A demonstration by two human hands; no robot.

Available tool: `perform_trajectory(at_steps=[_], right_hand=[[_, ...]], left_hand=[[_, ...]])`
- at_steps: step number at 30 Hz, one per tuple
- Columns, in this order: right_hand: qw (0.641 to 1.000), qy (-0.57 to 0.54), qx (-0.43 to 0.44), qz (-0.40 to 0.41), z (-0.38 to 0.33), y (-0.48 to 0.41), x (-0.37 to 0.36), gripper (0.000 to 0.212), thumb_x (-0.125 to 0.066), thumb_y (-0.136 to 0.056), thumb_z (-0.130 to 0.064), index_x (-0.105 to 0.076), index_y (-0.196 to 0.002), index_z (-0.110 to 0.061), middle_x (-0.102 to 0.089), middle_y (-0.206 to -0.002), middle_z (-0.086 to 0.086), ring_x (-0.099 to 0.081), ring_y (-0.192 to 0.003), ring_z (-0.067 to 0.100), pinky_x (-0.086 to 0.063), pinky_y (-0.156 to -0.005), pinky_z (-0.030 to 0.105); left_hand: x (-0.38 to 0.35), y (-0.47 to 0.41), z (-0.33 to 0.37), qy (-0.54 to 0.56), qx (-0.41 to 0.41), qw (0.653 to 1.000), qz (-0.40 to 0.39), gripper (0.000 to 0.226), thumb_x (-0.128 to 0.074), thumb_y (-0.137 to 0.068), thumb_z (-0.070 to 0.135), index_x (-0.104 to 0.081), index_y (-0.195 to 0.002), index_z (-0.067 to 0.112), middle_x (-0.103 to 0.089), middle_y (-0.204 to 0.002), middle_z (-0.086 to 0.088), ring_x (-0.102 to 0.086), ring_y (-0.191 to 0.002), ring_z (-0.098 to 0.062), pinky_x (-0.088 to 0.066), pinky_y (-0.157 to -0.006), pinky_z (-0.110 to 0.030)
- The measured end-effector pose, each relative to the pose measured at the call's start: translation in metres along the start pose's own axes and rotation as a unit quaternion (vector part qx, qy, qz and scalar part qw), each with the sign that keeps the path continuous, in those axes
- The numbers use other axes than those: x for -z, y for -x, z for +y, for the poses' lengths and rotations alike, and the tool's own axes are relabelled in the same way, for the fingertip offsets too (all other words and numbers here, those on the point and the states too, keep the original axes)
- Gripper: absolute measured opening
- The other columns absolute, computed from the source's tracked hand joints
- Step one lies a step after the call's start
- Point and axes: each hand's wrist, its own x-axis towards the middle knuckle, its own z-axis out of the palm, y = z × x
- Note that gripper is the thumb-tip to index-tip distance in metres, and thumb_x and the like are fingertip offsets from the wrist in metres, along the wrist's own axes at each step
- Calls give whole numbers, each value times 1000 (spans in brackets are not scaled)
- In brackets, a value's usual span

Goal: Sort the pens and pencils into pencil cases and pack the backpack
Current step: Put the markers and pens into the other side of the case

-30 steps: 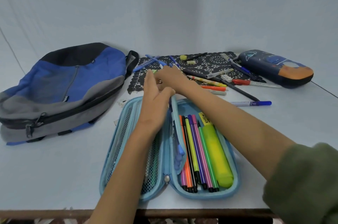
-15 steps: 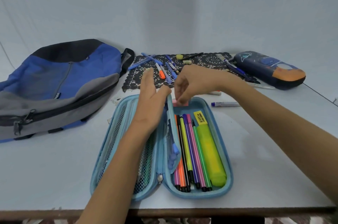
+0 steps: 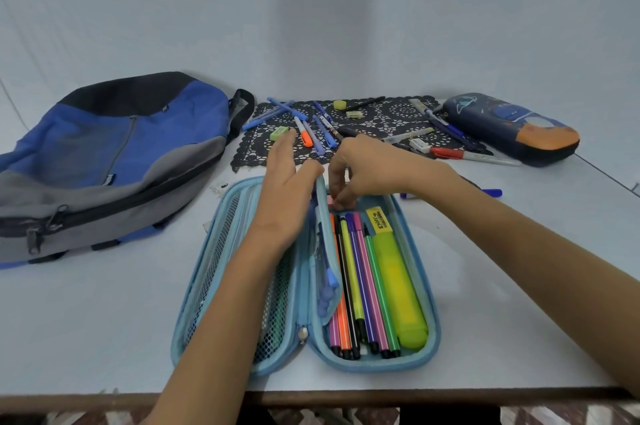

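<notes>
My L hand (image 3: 287, 189) flat, fingers straight, thumb against divider flap (image 3: 325, 234) of blue pencil case (image 3: 434, 334). My R hand (image 3: 367, 171) pinches pink eraser (image 3: 332, 204) at case's far end. To the left of L hand: backpack (image 3: 114, 154).

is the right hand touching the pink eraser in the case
Touching. Head view: the right hand curls its fingers onto the pink eraser at the case's far end, no gap.
</notes>
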Motion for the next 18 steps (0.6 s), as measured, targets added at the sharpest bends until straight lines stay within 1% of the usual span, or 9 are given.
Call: perform_trajectory(at_steps=[3,4,6,8,10,12,15,16,18], right_hand=[[997,-75,10,-15,6,3,5,11,-77,-79,-27,-75,-80,-16,-68,-72,-7,-53,-56,-3,-39,-56,10],[994,-110,1,5,11,3,8,15,-73,-82,-28,-75,-84,-14,-69,-75,-4,-53,-55,-3,-41,-56,10],[984,-134,-49,107,31,-1,13,18,-65,-89,-28,-73,-93,-13,-70,-84,-3,-56,-63,-1,-49,-67,18],[965,-65,-144,210,61,-6,17,17,-58,-93,-23,-71,-101,-16,-68,-98,-3,-58,-80,6,-49,-78,27],[939,-3,-240,245,91,-6,16,20,-54,-93,-18,-71,-104,-19,-68,-106,0,-57,-87,13,-48,-74,32],[922,34,-295,249,115,-4,11,21,-54,-92,-18,-71,-104,-21,-69,-106,5,-59,-88,18,-50,-69,33],[917,73,-311,240,131,-1,1,17,-58,-92,-26,-69,-105,-22,-67,-111,9,-59,-101,26,-51,-78,39],[918,73,-306,241,132,0,0,16,-59,-92,-27,-68,-105,-22,-66,-113,9,-58,-104,26,-50,-78,39],[919,67,-294,255,133,0,-2,13,-61,-91,-25,-68,-102,-20,-67,-112,7,-59,-101,24,-47,-72,34]], left_hand=[[0,1,1,-1,0,1000,-2,62,-44,-95,12,-22,-152,20,-16,-159,7,-15,-144,-5,-15,-119,-31],[1,1,1,-3,0,1000,-4,62,-44,-95,13,-22,-152,20,-17,-159,7,-16,-144,-5,-16,-119,-32],[1,2,1,-1,-2,1000,-7,60,-44,-95,13,-25,-151,21,-19,-158,8,-18,-142,-5,-16,-117,-28],[1,3,1,5,-5,1000,-11,58,-44,-95,13,-27,-150,22,-22,-155,10,-21,-138,-2,-18,-109,-20],[0,3,2,6,-6,1000,-14,57,-44,-96,14,-27,-150,24,-24,-154,11,-24,-133,1,-19,-103,-18],[0,2,1,7,-6,1000,-12,57,-44,-95,14,-28,-150,23,-24,-155,10,-25,-134,1,-19,-102,-17],[0,1,1,5,-7,1000,-14,57,-44,-95,14,-29,-150,23,-26,-154,10,-26,-132,1,-19,-102,-18],[0,1,1,4,-8,1000,-15,57,-44,-95,14,-30,-149,23,-26,-154,10,-26,-129,2,-19,-102,-18],[0,0,1,4,-10,1000,-16,56,-44,-95,13,-30,-149,23,-27,-153,10,-26,-126,4,-20,-101,-18]])
